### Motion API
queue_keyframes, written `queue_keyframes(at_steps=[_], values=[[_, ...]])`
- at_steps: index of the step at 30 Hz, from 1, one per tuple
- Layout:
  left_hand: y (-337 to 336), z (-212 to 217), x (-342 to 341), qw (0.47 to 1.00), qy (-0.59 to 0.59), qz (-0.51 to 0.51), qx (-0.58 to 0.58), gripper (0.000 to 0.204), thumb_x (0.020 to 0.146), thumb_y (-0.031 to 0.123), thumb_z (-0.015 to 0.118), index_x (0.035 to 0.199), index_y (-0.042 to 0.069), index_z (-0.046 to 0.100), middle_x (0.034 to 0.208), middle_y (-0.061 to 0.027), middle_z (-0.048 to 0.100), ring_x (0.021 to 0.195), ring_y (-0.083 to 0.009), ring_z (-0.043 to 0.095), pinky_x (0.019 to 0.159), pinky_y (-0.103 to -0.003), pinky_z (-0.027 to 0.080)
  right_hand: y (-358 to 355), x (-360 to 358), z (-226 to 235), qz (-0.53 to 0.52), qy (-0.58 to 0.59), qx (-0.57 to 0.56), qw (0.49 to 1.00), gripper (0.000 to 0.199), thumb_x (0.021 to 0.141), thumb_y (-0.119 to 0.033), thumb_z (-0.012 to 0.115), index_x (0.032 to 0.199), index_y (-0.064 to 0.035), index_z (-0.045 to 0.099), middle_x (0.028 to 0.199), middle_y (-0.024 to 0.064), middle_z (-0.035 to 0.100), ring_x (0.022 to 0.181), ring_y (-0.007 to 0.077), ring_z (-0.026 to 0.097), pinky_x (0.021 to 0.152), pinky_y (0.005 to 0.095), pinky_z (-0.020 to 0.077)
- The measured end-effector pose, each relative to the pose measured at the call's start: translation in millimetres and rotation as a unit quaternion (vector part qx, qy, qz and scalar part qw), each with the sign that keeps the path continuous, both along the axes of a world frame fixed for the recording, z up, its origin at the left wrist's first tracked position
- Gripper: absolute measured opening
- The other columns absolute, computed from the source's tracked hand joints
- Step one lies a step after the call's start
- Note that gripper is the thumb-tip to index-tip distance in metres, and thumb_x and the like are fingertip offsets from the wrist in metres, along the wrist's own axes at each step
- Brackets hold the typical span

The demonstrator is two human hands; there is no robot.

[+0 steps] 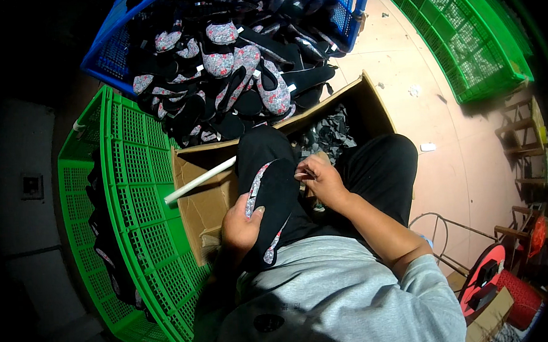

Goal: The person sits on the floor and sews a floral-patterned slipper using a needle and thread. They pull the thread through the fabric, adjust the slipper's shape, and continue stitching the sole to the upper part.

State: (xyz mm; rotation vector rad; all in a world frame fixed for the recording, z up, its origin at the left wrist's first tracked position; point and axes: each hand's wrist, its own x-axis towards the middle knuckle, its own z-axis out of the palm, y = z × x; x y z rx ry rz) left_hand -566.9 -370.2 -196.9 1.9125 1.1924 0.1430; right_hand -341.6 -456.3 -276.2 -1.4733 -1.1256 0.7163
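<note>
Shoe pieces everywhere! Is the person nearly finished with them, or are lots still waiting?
Judging by the piles, lots are left. The blue crate is heaped with black and flowery shoe pieces. A few dark pieces lie in the green crate, perhaps already done. Cut scraps lie in the cardboard box. Right now the left hand holds one shoe piece while the right hand works at its edge.

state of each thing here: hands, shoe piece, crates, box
left hand: grips the shoe piece's lower end
right hand: pinches its upper edge
shoe piece: black, floral trim, held over the lap
blue crate: heaped with shoe pieces
green crate: holds a few dark pieces
box: open, scraps inside
</note>
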Motion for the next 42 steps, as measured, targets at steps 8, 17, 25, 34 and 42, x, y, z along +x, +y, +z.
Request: queue_keyframes(at_steps=[8,17,25,34,42], values=[[-2.3,-0.7,0.8,1.0,-0.01,0.006,0.012,0.036,0.086,0.017,0.065,0.118,0.003,0.057,0.092,-0.0227,0.066,0.085,-0.0378,0.065,0.075,-0.041,0.05,-3.0,-9.7,-11.8,-0.072,0.33,-0.083,0.937,0.009,0.093,-0.011,0.063,0.095,-0.0105,0.054,0.078,-0.0028,0.052,0.064,0.0071,0.048,0.057,0.02,0.0382],[1.2,-15.5,-5.4,0.998,-0.053,0.016,-0.009,0.035,0.086,0.016,0.066,0.118,0.002,0.057,0.091,-0.0197,0.066,0.084,-0.0337,0.065,0.076,-0.038,0.05,-14.0,6.0,2.2,-0.146,0.455,-0.081,0.875,0.008,0.094,-0.014,0.063,0.096,-0.0106,0.056,0.072,-0.0042,0.052,0.058,0.0049,0.045,0.051,0.0205,0.0357],[5.5,-15.0,-5.5,0.995,-0.081,0.015,-0.05,0.03,0.087,0.012,0.065,0.113,0.001,0.058,0.087,-0.0145,0.066,0.08,-0.023,0.064,0.074,-0.034,0.049,-17.4,6.1,-12.4,-0.152,0.458,-0.097,0.87,0.008,0.092,-0.013,0.064,0.097,-0.0107,0.057,0.074,-0.005,0.053,0.059,0.0048,0.045,0.05,0.0218,0.0357],[-2.0,19.8,6.2,1.0,0.0,-0.013,-0.005,0.041,0.086,0.017,0.065,0.123,0.003,0.057,0.093,-0.0197,0.066,0.081,-0.0362,0.063,0.077,-0.04,0.05,-19.9,5.1,35.6,0.039,0.437,-0.183,0.88,0.033,0.102,-0.033,0.045,0.128,-0.0135,0.05,0.068,0.0003,0.057,0.052,0.0064,0.047,0.044,0.0196,0.0332],[-6.9,83.0,29.4,0.878,-0.034,-0.214,0.427,0.041,0.078,0.01,0.063,0.118,0.016,0.066,0.105,-0.0106,0.062,0.099,-0.0286,0.06,0.085,-0.042,0.046,-27.6,23.0,77.4,0.124,0.505,-0.112,0.847,0.067,0.095,-0.064,0.039,0.131,-0.0078,0.045,0.085,0.0139,0.069,0.043,0.0071,0.036,0.041,0.0221,0.0263]])
